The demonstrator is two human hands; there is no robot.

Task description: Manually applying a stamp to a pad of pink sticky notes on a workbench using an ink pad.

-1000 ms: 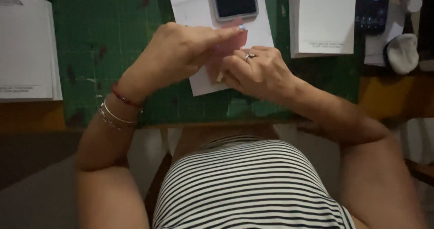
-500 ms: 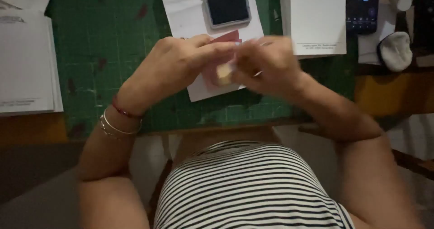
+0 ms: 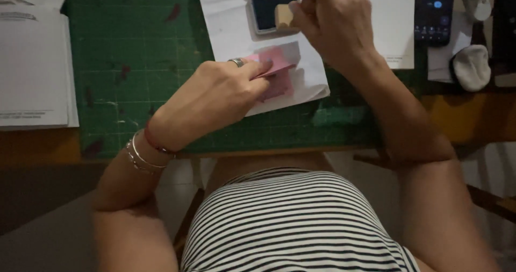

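Hands: two bare hands over a green cutting mat [image 3: 134,62], seen from above the person's head.
Left hand [image 3: 215,97]: fingers closed down on a small pink paper piece [image 3: 277,62], pinching its near edge; a ring shows on one finger, bracelets [image 3: 141,154] on the wrist.
Right hand [image 3: 336,22]: raised over the top of the mat, fingers closed around a small wooden stamp block [image 3: 283,15]; only the block's pale end shows past the fingers.
Pink paper piece: lies on a white sheet [image 3: 231,30] in the middle of the mat, partly lifted at the left hand's fingertips; a second pink layer shows just below it, touching.
Stamp block: just over the right edge of an open ink pad [image 3: 266,11]; cannot tell if it touches the pad.
Ink pad: dark pad in a pale case, on the same white sheet, just beyond the pink paper.
Surface: wooden, brown edge visible below the mat [image 3: 43,148].
Left side: stack of white papers [image 3: 32,68] overlapping the mat's edge.
Right side: another white sheet [image 3: 387,19] beside the right hand; a dark phone [image 3: 432,11] with a lit screen past it; a pale rounded object [image 3: 472,66] near the phone, kind unclear.
Person: striped black-and-white top [image 3: 295,223], seated close to the surface.
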